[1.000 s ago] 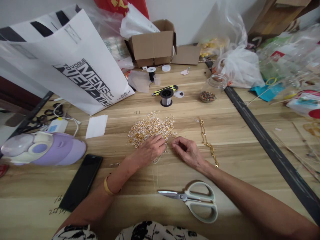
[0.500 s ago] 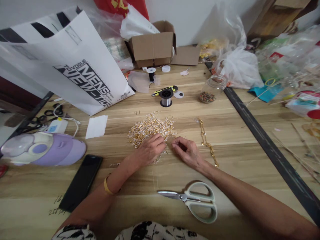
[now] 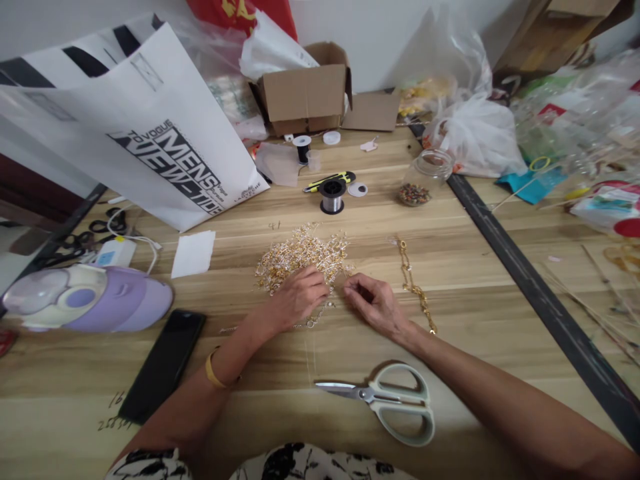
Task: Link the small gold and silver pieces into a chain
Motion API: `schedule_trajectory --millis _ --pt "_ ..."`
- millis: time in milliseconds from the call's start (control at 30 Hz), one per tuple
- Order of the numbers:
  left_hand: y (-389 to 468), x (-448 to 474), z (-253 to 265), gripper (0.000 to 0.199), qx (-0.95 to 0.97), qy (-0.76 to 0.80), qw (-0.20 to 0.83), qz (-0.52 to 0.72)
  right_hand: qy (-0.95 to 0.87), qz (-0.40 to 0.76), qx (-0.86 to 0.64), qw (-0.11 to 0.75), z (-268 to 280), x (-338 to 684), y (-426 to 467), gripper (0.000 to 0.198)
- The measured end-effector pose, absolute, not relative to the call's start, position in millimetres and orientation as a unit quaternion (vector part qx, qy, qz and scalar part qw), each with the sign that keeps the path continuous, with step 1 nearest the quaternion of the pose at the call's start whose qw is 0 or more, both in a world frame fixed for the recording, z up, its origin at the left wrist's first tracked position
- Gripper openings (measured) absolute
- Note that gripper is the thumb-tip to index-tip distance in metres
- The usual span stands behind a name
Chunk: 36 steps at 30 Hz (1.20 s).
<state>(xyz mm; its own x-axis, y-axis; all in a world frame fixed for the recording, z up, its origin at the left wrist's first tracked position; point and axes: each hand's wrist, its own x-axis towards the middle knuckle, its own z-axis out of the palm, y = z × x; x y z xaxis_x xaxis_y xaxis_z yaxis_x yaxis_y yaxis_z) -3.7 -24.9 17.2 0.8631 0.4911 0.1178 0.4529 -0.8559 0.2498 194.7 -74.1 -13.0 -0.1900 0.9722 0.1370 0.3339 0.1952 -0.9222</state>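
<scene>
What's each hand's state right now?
Left hand: curled at the shiny pile; whether it holds anything, can't tell.
Right hand: curled, seemingly pinching; can't tell what, if anything.

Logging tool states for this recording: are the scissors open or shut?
Shut. The scissors lie with their blades together in one narrow point and their handles close side by side.

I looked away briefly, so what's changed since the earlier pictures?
The left hand has shifted slightly left, revealing more of the silvery chain beside it. No pickup or release is visible. The right hand, gold chain and scissors stayed put.
</scene>
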Motion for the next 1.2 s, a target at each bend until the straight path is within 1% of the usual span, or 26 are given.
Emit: schedule_trajectory --millis 400,667,800,967,1200 --pt "-27.8 -2.5 14.6 0.023 0.973 0.223 0.037 0.04 -0.666 0.384 -0.498 0.4 -15.2 194.9 -73.6 0.018" --pt "-29.8 -2.4 16.5 0.022 0.974 0.224 0.027 0.031 -0.668 0.378 -0.498 0.404 -13.7 194.6 -73.8 0.016" --pt "-29.5 -2.3 15.8 0.022 0.971 0.23 0.042 0.049 -0.665 0.379 -0.502 0.402 -14.4 194.6 -74.0 0.016" --pt "-28.4 -2.6 12.4 0.017 0.964 0.227 0.101 0.096 -0.666 0.384 -0.497 0.403 -15.2 194.9 -74.0 0.015" --pt "-30.8 -1.1 10.4 0.017 0.962 0.223 0.136 0.084 -0.668 0.381 -0.498 0.401 -16.1 195.3 -73.3 0.016"
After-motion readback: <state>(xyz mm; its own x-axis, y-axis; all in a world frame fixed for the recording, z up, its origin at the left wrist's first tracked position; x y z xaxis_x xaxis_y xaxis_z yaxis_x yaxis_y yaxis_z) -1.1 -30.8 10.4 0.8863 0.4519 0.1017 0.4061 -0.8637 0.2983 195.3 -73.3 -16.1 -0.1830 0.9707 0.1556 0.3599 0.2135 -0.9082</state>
